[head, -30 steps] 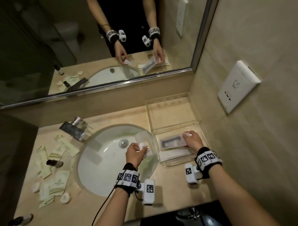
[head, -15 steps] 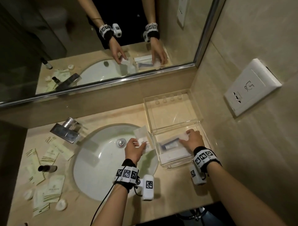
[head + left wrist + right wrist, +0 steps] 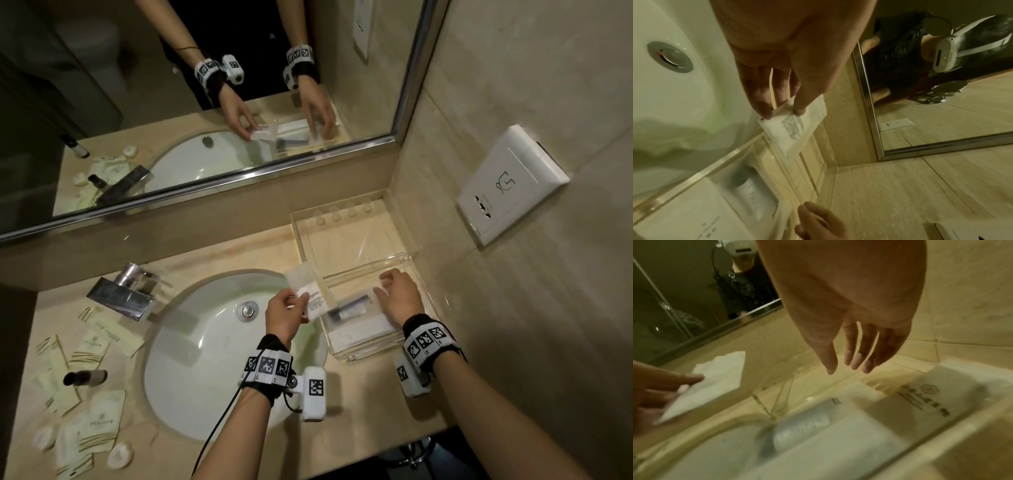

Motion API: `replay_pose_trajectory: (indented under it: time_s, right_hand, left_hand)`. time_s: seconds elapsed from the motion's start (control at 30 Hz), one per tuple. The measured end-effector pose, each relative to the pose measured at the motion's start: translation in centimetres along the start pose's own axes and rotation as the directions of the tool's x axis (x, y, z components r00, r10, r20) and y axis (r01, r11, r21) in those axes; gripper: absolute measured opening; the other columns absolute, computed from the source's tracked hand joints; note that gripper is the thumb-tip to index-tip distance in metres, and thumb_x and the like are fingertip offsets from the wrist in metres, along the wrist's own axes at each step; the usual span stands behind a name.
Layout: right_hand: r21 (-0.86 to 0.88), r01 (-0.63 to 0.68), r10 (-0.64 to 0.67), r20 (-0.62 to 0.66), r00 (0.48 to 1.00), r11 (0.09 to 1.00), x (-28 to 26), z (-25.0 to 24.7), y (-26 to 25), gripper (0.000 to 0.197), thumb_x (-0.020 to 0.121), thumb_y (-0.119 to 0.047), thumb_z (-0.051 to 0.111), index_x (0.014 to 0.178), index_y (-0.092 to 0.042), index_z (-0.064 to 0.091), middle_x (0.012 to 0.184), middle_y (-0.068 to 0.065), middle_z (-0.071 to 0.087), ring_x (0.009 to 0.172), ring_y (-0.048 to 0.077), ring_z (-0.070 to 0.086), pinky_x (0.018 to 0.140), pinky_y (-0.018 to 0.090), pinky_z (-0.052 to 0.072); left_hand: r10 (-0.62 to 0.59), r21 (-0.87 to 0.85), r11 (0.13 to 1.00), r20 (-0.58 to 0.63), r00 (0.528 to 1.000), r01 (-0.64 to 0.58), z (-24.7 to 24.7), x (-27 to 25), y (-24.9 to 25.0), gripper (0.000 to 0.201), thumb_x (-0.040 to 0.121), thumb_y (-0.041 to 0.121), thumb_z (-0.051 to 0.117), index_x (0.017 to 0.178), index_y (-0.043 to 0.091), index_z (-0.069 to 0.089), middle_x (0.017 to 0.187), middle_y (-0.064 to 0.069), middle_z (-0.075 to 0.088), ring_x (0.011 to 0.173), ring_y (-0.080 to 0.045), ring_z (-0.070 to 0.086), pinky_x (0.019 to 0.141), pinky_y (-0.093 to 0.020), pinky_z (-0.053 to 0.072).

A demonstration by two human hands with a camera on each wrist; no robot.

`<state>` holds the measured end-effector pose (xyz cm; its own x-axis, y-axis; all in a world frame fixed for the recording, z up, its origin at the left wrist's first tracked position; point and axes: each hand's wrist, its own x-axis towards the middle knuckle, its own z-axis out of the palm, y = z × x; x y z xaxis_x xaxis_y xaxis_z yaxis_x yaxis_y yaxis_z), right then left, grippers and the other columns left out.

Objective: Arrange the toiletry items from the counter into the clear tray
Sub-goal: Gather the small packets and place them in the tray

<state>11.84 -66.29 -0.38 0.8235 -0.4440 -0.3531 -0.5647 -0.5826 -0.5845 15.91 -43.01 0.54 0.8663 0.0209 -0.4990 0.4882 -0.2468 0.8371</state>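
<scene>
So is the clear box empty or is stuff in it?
Not empty. The clear tray already holds a packaged tube and a flat white packet.

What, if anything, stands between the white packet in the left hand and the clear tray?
No solid obstacle shows. The left hand pinches the white packet beside the clear tray's left wall, and the tray is open on top. The right hand hovers over it, empty and open, and may need to move aside.

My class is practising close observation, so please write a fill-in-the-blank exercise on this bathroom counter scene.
1. The left hand pinches a white ____ between thumb and fingers.
2. The right hand hovers open over the clear ____.
3. The drain sits in the bottom of the white ____.
4. The dark-capped bottle lies on its ____ among sachets.

Missing words: packet; tray; sink; side
</scene>
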Motion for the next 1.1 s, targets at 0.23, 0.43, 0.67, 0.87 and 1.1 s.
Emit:
replay_pose_trajectory:
  time_s: [0.23,0.43,0.67,0.87,1.1]
  right_hand:
    - [0.498,-0.029,-0.185,0.376,0.908,0.867,-0.8,-1.7,-3.9,0.028,0.084,-0.031,0.073,0.108,-0.017,0.066,0.095,0.002,0.074,0.092,0.017,0.070,0.083,0.025,0.054]
    - [0.587,-0.021,-0.182,0.285,0.941,0.809,-0.5,-2.8,-2.9,0.027,0.085,-0.012,0.072,0.110,-0.005,0.067,0.092,0.003,0.074,0.076,0.003,0.065,0.061,0.015,0.046]
    - [0.478,-0.139,0.064,0.170,0.983,0.867,0.1,-3.5,0.1,0.029,0.080,-0.011,0.075,0.105,-0.010,0.060,0.106,0.012,0.068,0.088,0.027,0.069,0.075,0.037,0.060]
    - [0.324,-0.284,0.259,0.118,0.959,0.903,1.0,-3.2,2.0,0.040,0.079,-0.010,0.076,0.112,-0.014,0.055,0.118,0.012,0.063,0.100,0.030,0.067,0.090,0.042,0.056]
    - [-0.197,-0.193,0.210,0.067,0.975,0.961,0.2,-2.5,2.0,0.055,0.078,-0.032,0.075,0.123,-0.008,0.052,0.122,0.013,0.060,0.111,0.030,0.058,0.095,0.040,0.050]
  left_hand:
    - [0.083,-0.047,0.996,0.189,0.978,-0.076,2.5,-0.4,2.1,0.020,0.087,0.009,0.066,0.104,0.000,0.062,0.085,-0.022,0.063,0.073,-0.024,0.063,0.060,-0.033,0.057]
    - [0.152,0.013,0.987,0.234,0.960,-0.159,4.2,-0.7,2.7,0.014,0.085,0.008,0.067,0.099,0.009,0.066,0.081,-0.006,0.062,0.078,-0.021,0.058,0.075,-0.035,0.051]
    - [0.150,0.093,0.980,0.253,0.956,-0.178,4.8,-0.6,2.1,0.018,0.083,0.000,0.064,0.091,0.017,0.065,0.082,-0.005,0.063,0.073,-0.019,0.060,0.070,-0.035,0.054]
    - [0.229,0.341,0.889,0.249,0.941,-0.306,5.3,-0.6,0.8,0.020,0.087,-0.002,0.057,0.100,0.012,0.065,0.099,-0.005,0.066,0.084,-0.015,0.060,0.072,-0.016,0.047]
    - [0.258,0.550,0.709,0.381,0.888,-0.441,6.1,-0.7,-0.7,0.034,0.089,0.003,0.054,0.121,0.012,0.059,0.127,-0.005,0.057,0.119,-0.021,0.052,0.105,-0.030,0.040]
